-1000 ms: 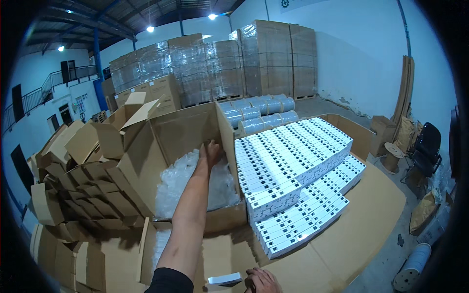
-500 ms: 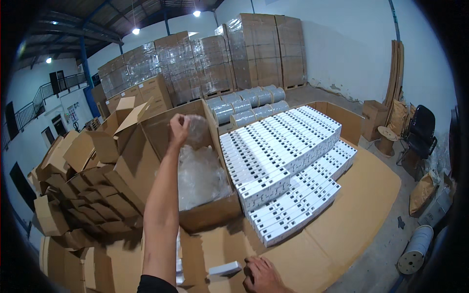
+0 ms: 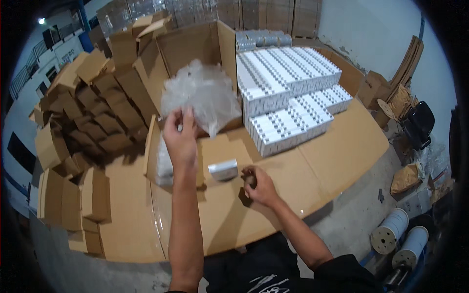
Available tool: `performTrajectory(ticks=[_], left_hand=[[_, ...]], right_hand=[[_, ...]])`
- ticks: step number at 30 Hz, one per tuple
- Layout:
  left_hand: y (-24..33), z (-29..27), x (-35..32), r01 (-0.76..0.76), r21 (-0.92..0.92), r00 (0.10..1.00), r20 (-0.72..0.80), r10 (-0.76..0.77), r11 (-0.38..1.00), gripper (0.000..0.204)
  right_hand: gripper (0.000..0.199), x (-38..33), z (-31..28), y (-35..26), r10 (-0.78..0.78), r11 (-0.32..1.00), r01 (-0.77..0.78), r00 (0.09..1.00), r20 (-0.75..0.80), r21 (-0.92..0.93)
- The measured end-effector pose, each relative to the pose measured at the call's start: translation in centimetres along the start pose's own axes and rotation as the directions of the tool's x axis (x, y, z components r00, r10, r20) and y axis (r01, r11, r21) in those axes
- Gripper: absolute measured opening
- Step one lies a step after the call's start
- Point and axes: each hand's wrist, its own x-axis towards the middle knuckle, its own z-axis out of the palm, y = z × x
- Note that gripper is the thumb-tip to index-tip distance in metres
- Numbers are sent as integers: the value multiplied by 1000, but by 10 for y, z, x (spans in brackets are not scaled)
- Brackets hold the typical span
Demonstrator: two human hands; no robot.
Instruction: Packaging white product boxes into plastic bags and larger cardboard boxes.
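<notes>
My left hand (image 3: 181,136) is raised in front of a large open carton (image 3: 224,53), beside a heap of clear plastic bags (image 3: 202,95). Its fingers are loosely bent and apart, slightly blurred, and I make out nothing held. Low over the cardboard tabletop (image 3: 322,171), my right hand (image 3: 261,185) has bent fingers with the thumb apart, and nothing shows between them. Just left of it lies a small white box (image 3: 223,170). More clear plastic (image 3: 164,158) sits beside my left wrist, partly behind a cardboard flap (image 3: 152,146).
Stacked white boxes (image 3: 288,127) with dark marks stand at the right of the carton. Brown open boxes (image 3: 107,112) pile up at the left. Silver spools (image 3: 264,39) lie behind. A black chair (image 3: 420,122) and white reels (image 3: 391,229) stand on the floor at right.
My view has tipped downward. My left hand has come back from inside the large carton toward me. My right hand has lifted slightly beside the small white box, its fingers more bent.
</notes>
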Motion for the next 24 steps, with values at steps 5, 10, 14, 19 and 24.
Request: performTrajectory(ticks=[5, 10, 14, 19, 24], left_hand=[[-48, -65, -139, 212, -207, 965, -108, -238, 955, 13], [-87, -84, -199, 358, -246, 916, -97, -390, 901, 15], [-70, -89, -208, 407, -110, 904, -94, -417, 907, 17], [-61, -129, -210, 559, -6, 828, 70, -557, 829, 23], [-51, -132, -205, 418, 292, 870, 146, -472, 861, 32]], right_hand=[[38, -31, -8, -24, 4, 807, -112, 983, 184, 581], [25, -50, 21, -40, 178, 743, -226, 974, 140, 630], [13, -44, 27, -47, 278, 770, -165, 956, -91, 616], [12, -34, 24, -38, 241, 777, -101, 960, -144, 622], [11, -32, 27, -49, 211, 840, -117, 970, -120, 530]])
